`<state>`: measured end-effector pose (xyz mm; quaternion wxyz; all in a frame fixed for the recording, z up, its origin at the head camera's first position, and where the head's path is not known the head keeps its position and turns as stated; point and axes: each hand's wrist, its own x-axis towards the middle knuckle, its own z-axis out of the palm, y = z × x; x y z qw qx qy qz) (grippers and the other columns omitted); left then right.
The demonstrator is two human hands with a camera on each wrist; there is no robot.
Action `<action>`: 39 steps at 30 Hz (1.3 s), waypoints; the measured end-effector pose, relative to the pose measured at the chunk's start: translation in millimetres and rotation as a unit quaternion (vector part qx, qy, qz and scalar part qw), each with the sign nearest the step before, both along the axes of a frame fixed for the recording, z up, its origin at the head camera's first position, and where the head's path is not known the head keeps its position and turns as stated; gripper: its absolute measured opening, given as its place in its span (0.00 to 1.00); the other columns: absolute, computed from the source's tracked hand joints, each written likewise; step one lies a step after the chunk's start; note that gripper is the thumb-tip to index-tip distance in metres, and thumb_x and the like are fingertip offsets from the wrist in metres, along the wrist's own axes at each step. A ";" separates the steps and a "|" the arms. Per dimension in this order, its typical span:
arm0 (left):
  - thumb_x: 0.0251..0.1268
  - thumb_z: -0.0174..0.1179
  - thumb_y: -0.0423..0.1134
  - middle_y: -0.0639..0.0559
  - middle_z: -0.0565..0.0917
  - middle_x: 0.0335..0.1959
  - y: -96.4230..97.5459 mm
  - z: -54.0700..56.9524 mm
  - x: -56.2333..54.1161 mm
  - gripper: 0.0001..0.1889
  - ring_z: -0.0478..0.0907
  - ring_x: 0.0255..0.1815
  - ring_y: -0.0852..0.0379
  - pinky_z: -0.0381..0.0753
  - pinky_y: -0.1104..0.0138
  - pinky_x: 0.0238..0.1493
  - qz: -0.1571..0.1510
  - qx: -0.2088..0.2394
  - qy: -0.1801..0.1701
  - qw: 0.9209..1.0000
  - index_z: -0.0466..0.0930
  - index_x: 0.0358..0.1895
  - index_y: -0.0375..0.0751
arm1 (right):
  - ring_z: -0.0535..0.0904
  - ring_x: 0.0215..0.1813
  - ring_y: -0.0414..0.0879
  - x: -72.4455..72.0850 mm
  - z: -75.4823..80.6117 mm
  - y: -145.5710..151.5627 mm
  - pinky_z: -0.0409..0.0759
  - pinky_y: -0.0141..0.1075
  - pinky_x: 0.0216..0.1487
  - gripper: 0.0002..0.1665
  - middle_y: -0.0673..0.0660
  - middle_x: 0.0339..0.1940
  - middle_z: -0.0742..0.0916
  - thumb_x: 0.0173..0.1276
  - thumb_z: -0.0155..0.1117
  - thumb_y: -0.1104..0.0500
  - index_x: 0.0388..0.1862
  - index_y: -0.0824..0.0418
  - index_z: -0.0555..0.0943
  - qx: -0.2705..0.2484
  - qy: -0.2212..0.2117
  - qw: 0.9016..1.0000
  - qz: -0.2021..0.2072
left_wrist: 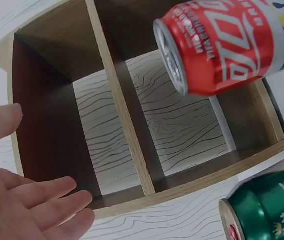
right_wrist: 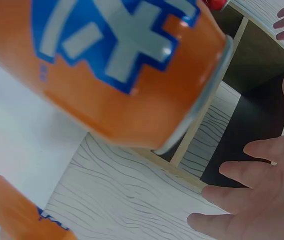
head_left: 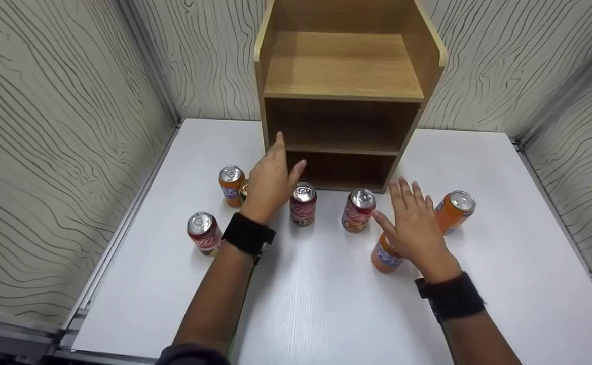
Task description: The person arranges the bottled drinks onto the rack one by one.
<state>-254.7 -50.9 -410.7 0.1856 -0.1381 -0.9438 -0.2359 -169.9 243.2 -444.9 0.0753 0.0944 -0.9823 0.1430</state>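
Observation:
My left hand [head_left: 269, 180] hangs over the table in front of the shelf, fingers extended and nothing held. Close to it stand a red soda can [head_left: 303, 204] on its right and an orange soda can [head_left: 231, 185] on its left. A green can [left_wrist: 269, 207] shows in the left wrist view; in the head view the hand mostly hides it. My right hand [head_left: 417, 230] is spread, palm down, above an orange soda can [head_left: 387, 257], partly covering its top. Another red can [head_left: 358, 212] is left of this hand, and an orange can [head_left: 454, 212] is to its right.
A wooden shelf unit [head_left: 344, 96] with three levels stands at the back of the white table [head_left: 306, 309]. One more red can [head_left: 205, 233] is at the left, beside my left wrist. Patterned panels [head_left: 63, 126] enclose the table.

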 end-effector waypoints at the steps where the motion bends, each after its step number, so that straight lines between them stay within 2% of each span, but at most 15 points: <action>1: 0.72 0.50 0.60 0.36 0.70 0.67 -0.6 1.2 -1.4 0.44 0.73 0.62 0.43 0.73 0.56 0.61 0.003 0.008 0.000 1.000 0.46 0.76 0.31 | 0.45 0.76 0.68 2.0 -1.5 1.0 0.43 0.64 0.70 0.51 0.70 0.77 0.56 0.72 0.45 0.31 0.77 0.66 0.53 0.001 0.000 1.000 -0.001; 4: 0.72 0.50 0.58 0.37 0.72 0.65 -2.9 5.5 -6.5 0.42 0.76 0.59 0.44 0.75 0.56 0.57 0.015 0.038 0.023 0.999 0.48 0.76 0.33 | 0.46 0.75 0.68 8.4 -5.6 4.6 0.45 0.65 0.69 0.52 0.69 0.76 0.56 0.71 0.44 0.29 0.77 0.66 0.53 -0.001 -0.006 1.000 -0.007; 6: 0.73 0.52 0.55 0.39 0.76 0.62 -4.9 8.7 -10.1 0.39 0.77 0.55 0.44 0.77 0.56 0.54 0.023 0.063 0.058 0.996 0.51 0.76 0.33 | 0.48 0.75 0.68 13.0 -7.9 7.1 0.46 0.66 0.69 0.53 0.69 0.76 0.57 0.70 0.44 0.28 0.77 0.66 0.53 -0.002 -0.008 1.000 -0.010; 8: 0.73 0.53 0.51 0.41 0.79 0.59 -7.4 11.1 -14.9 0.35 0.79 0.53 0.45 0.78 0.57 0.51 0.032 0.091 0.106 0.990 0.57 0.74 0.33 | 0.48 0.75 0.69 18.3 -10.4 9.7 0.47 0.66 0.68 0.55 0.69 0.76 0.57 0.69 0.43 0.26 0.77 0.65 0.52 -0.006 -0.011 1.000 -0.014; 13: 0.72 0.57 0.46 0.45 0.84 0.50 -13.4 14.3 -30.2 0.27 0.81 0.48 0.49 0.80 0.59 0.48 0.065 0.164 0.214 0.961 0.69 0.66 0.32 | 0.53 0.74 0.67 31.2 -21.6 14.3 0.48 0.62 0.70 0.55 0.68 0.76 0.60 0.68 0.48 0.27 0.77 0.65 0.53 -0.028 0.008 0.999 -0.018; 16: 0.71 0.58 0.46 0.45 0.83 0.49 -15.8 11.3 -38.2 0.25 0.80 0.48 0.51 0.79 0.62 0.49 0.085 0.213 0.244 0.942 0.71 0.63 0.32 | 0.57 0.73 0.65 39.2 -32.1 15.5 0.52 0.58 0.71 0.53 0.67 0.75 0.63 0.67 0.55 0.31 0.77 0.65 0.56 -0.051 0.042 0.998 -0.020; 19: 0.70 0.59 0.47 0.44 0.78 0.56 -19.6 3.7 -41.6 0.28 0.77 0.52 0.52 0.76 0.64 0.52 0.103 0.262 0.236 0.930 0.68 0.66 0.33 | 0.63 0.71 0.62 44.3 -44.1 14.9 0.60 0.57 0.68 0.54 0.66 0.73 0.67 0.63 0.64 0.35 0.75 0.66 0.59 -0.080 0.087 0.993 -0.017; 22: 0.70 0.58 0.50 0.45 0.71 0.66 -23.5 -8.2 -42.7 0.33 0.74 0.56 0.51 0.74 0.66 0.55 0.122 0.293 0.193 0.929 0.62 0.71 0.36 | 0.68 0.67 0.61 48.3 -55.6 15.3 0.68 0.57 0.63 0.56 0.66 0.70 0.71 0.57 0.72 0.38 0.74 0.66 0.61 -0.104 0.123 0.987 -0.014; 24: 0.70 0.57 0.51 0.46 0.67 0.69 -24.9 -17.8 -44.0 0.35 0.74 0.58 0.50 0.74 0.65 0.55 0.126 0.310 0.160 0.929 0.58 0.73 0.39 | 0.71 0.65 0.62 50.5 -62.4 16.9 0.72 0.57 0.59 0.58 0.66 0.68 0.72 0.53 0.76 0.40 0.73 0.67 0.61 -0.115 0.135 0.984 -0.016; 26: 0.71 0.57 0.51 0.44 0.66 0.70 -26.1 -27.7 -44.7 0.36 0.74 0.59 0.48 0.74 0.64 0.57 0.118 0.337 0.129 0.925 0.55 0.75 0.41 | 0.72 0.63 0.63 52.5 -68.3 18.6 0.74 0.58 0.56 0.59 0.67 0.67 0.73 0.51 0.78 0.40 0.73 0.67 0.62 -0.123 0.141 0.982 -0.016; 30: 0.73 0.55 0.47 0.38 0.68 0.68 -29.0 -43.1 -43.1 0.35 0.74 0.60 0.45 0.75 0.61 0.58 0.093 0.406 0.079 0.906 0.53 0.76 0.42 | 0.73 0.62 0.64 56.2 -78.2 19.8 0.75 0.59 0.53 0.60 0.68 0.64 0.75 0.49 0.80 0.41 0.72 0.68 0.62 -0.132 0.130 0.983 -0.014; 32: 0.74 0.54 0.45 0.37 0.68 0.68 -28.9 -46.8 -41.3 0.33 0.73 0.62 0.45 0.74 0.60 0.59 0.082 0.424 0.070 0.899 0.54 0.76 0.41 | 0.73 0.62 0.63 58.1 -81.3 20.7 0.75 0.59 0.53 0.61 0.68 0.64 0.75 0.47 0.80 0.42 0.73 0.67 0.61 -0.135 0.115 0.984 -0.016; 34: 0.75 0.53 0.44 0.37 0.69 0.67 -26.1 -48.7 -40.2 0.31 0.73 0.62 0.45 0.75 0.61 0.58 0.079 0.430 0.068 0.897 0.55 0.76 0.40 | 0.73 0.62 0.63 59.6 -83.3 23.3 0.74 0.59 0.54 0.63 0.68 0.63 0.76 0.46 0.81 0.43 0.73 0.67 0.59 -0.140 0.096 0.985 -0.023; 39: 0.76 0.51 0.43 0.39 0.71 0.66 -11.6 -54.3 -42.5 0.27 0.73 0.62 0.46 0.74 0.60 0.59 0.063 0.423 0.078 0.901 0.61 0.73 0.39 | 0.71 0.63 0.66 65.4 -84.8 33.3 0.72 0.59 0.58 0.64 0.71 0.64 0.74 0.46 0.82 0.46 0.74 0.68 0.56 -0.150 0.047 0.985 -0.065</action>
